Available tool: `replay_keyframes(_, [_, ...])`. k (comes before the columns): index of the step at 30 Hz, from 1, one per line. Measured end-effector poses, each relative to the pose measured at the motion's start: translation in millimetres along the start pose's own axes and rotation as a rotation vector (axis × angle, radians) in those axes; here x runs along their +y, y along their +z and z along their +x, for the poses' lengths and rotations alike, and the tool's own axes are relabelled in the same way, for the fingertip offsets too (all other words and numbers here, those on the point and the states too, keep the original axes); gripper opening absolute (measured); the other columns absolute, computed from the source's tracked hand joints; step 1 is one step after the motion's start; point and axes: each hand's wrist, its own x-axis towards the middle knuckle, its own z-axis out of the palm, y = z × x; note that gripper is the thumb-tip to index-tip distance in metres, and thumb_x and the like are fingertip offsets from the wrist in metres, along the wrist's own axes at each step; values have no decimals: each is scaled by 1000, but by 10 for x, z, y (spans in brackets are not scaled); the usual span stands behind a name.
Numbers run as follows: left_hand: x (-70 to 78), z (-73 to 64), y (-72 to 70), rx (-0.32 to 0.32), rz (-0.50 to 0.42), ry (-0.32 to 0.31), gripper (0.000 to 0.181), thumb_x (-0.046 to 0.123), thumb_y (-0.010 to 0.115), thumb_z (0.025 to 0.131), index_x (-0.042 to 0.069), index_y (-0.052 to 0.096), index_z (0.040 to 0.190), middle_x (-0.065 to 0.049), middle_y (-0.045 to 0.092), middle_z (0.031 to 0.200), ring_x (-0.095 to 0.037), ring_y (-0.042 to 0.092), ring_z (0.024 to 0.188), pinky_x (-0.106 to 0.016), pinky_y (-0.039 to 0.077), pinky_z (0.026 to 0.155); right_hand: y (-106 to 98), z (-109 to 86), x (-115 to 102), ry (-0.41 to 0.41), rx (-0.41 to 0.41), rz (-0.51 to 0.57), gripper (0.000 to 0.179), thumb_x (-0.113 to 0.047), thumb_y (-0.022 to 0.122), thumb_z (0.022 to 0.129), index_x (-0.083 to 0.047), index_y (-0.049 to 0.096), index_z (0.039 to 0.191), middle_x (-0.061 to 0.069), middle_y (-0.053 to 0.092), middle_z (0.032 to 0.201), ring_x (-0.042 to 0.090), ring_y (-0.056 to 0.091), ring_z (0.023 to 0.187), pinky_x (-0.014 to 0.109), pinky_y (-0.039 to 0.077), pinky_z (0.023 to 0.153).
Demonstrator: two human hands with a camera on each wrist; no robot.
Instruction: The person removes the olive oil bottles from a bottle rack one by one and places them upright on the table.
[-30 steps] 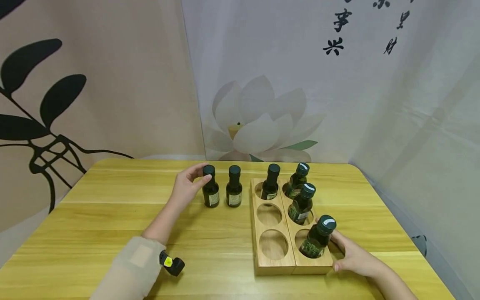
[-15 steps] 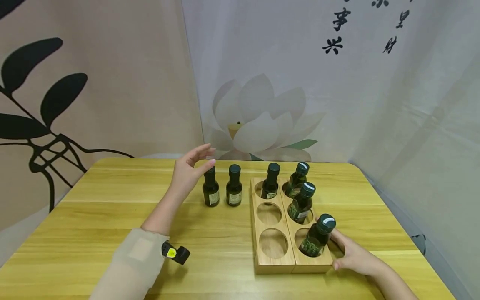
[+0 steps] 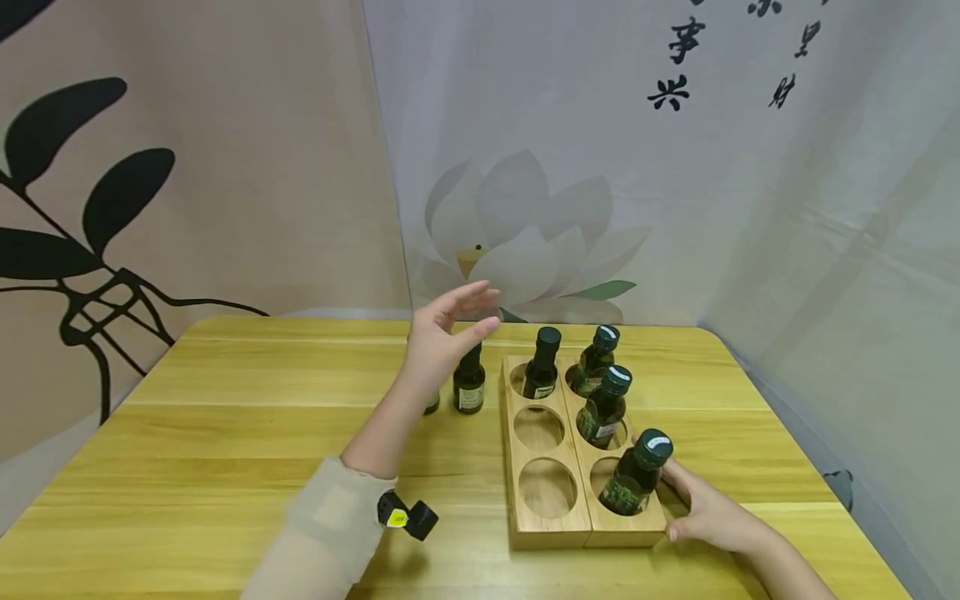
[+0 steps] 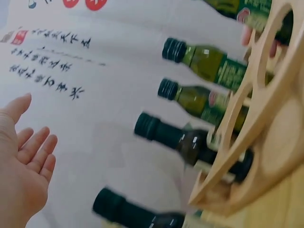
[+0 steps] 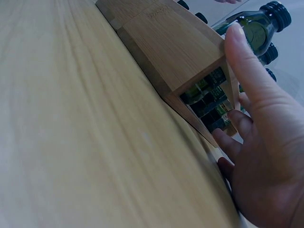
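Note:
My left hand [image 3: 442, 333] hovers over two dark bottles standing on the table, fingers spread and nothing between them. One dark bottle [image 3: 469, 387] shows its pale label below the hand; the other bottle [image 3: 432, 403] is mostly hidden behind the wrist. In the left wrist view the palm [image 4: 23, 185] faces the bottles. My right hand [image 3: 705, 510] grips the near right corner of a wooden bottle rack [image 3: 551, 533], thumb [image 5: 247, 61] at the front edge and fingers along the side. Beside that hand, a green-capped bottle [image 3: 630, 479] leans in the front right hole.
Behind it in the right row stand two more green bottles [image 3: 602, 408]. A dark bottle [image 3: 542, 367] sits in the back left hole; the two left holes nearer me hold nothing. The wooden table [image 3: 187, 450] ends at a printed cloth backdrop [image 3: 300, 167].
My left hand has let go of the left dark bottle, lifted, and moved right above the other one. My right hand and the rack have stayed in place.

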Motion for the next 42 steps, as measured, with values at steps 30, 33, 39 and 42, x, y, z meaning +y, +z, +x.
replay_keyframes(30, [-695,63,723,-60,140,-290,51,20,73,87,12,55,135,-5,59,129,-19,54,116,-38,40,100,12,-5,-10,-20,-9,25,95,-43,67,88,0,12,152,29,14,152,7,23,138,18,21,105])
replay_keyframes(33, [-729,45,754,-56,176,-316,50,21,72,88,14,56,135,-3,59,128,-20,55,114,-35,44,96,16,-4,-13,-19,-9,23,97,-43,67,88,5,11,151,32,12,151,6,23,138,18,21,105])
replay_keyframes(39, [-774,39,813,-28,196,-312,46,24,73,87,18,60,131,-2,62,115,-21,58,105,-33,50,85,16,-4,-11,-14,-5,12,97,-44,67,88,5,11,151,30,13,152,5,21,138,17,19,105])
replay_keyframes(42, [-803,48,832,-14,180,-278,43,21,73,87,18,63,128,-1,65,106,-18,59,100,-32,49,84,16,-6,-9,-19,-2,11,96,-44,67,88,3,12,151,23,15,155,4,20,138,17,19,105])
